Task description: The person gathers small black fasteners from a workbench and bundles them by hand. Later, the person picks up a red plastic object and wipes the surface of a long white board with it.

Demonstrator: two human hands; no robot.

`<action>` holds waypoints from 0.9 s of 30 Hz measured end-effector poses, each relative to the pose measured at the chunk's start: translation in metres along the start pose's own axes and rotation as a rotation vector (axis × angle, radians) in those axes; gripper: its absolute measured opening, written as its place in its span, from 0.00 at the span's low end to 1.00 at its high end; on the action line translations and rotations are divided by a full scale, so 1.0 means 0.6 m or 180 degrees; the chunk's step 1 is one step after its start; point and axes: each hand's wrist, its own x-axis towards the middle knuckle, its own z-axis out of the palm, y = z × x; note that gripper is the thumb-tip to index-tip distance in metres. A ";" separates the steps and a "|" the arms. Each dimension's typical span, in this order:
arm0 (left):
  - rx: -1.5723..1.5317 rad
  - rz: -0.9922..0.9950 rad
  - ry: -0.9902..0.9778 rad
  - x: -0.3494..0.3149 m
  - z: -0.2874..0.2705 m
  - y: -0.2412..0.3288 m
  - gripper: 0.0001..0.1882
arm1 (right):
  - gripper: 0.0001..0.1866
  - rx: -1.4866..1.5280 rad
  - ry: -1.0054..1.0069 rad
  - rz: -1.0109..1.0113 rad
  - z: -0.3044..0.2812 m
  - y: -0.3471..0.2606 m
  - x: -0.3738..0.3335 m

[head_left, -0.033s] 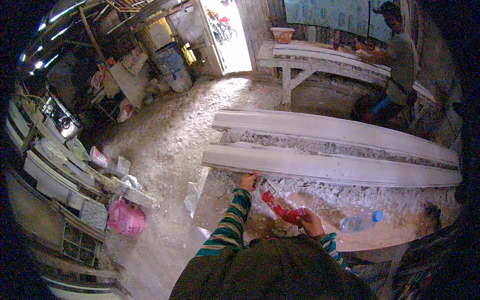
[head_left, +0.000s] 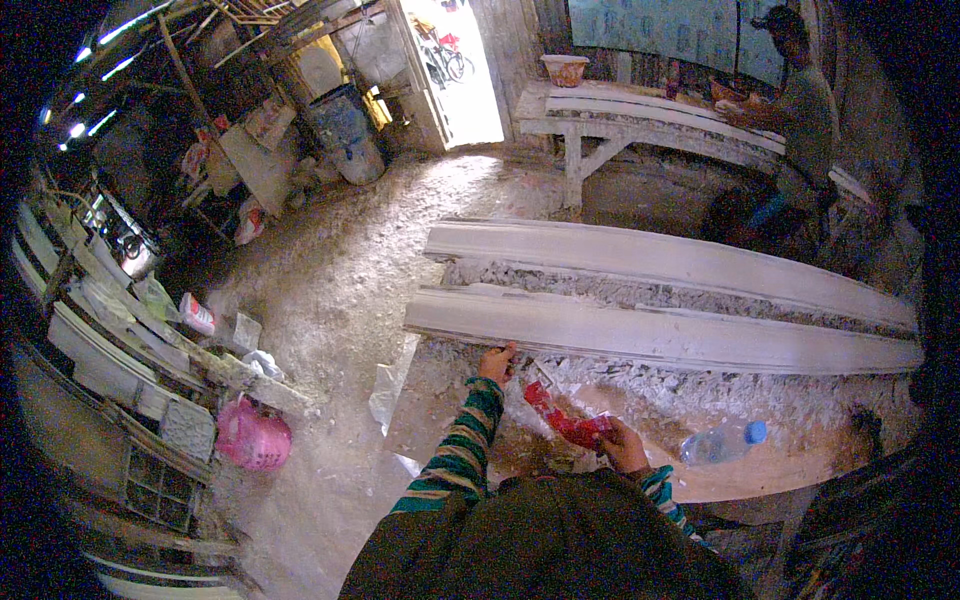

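Observation:
My left hand (head_left: 497, 363), in a green-striped sleeve, is at the near edge of a long white moulding (head_left: 560, 318). Its fingers are closed together, and what they pinch is too small to make out. To the right and nearer to me, my right hand (head_left: 624, 447) grips one end of a bent, shiny red strip (head_left: 568, 425). The strip's other end reaches up toward the moulding, just right of my left hand. Behind lies a second long white moulding (head_left: 600, 245), roughly parallel to the first.
A clear bottle with a blue cap (head_left: 722, 443) lies right of my right hand on the worktable (head_left: 790, 480). Across the room a person (head_left: 805, 120) stands at a white-smeared bench (head_left: 640, 108) with a basin (head_left: 566, 70). A pink basket (head_left: 253, 434) and stacked mouldings are at left.
At the far bench the person has shifted very slightly. My hands, the red strip and the mouldings look the same.

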 end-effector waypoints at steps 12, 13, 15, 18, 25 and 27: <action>0.0053 0.0475 0.0440 -0.008 0.022 -0.025 0.19 | 0.18 0.0062 -0.0097 -0.0075 0.000 -0.008 0.001; -0.0044 0.0430 0.0434 -0.009 0.023 -0.024 0.18 | 0.18 -0.0176 -0.0052 -0.0072 0.000 -0.006 0.002; -0.0209 0.0420 0.0435 -0.012 0.026 -0.021 0.18 | 0.18 -0.0075 -0.0013 -0.0064 0.002 -0.004 0.002; -0.0243 0.0493 0.0455 -0.013 0.029 -0.021 0.18 | 0.20 -0.0110 0.0155 -0.0137 0.003 -0.003 0.001; -0.0273 0.0515 0.0426 0.000 0.025 -0.034 0.18 | 0.19 -0.0335 0.0093 -0.0006 0.000 -0.009 0.001; -0.0228 0.0544 0.0361 0.002 0.024 -0.036 0.19 | 0.19 -0.0354 0.0048 -0.0022 -0.001 -0.008 0.001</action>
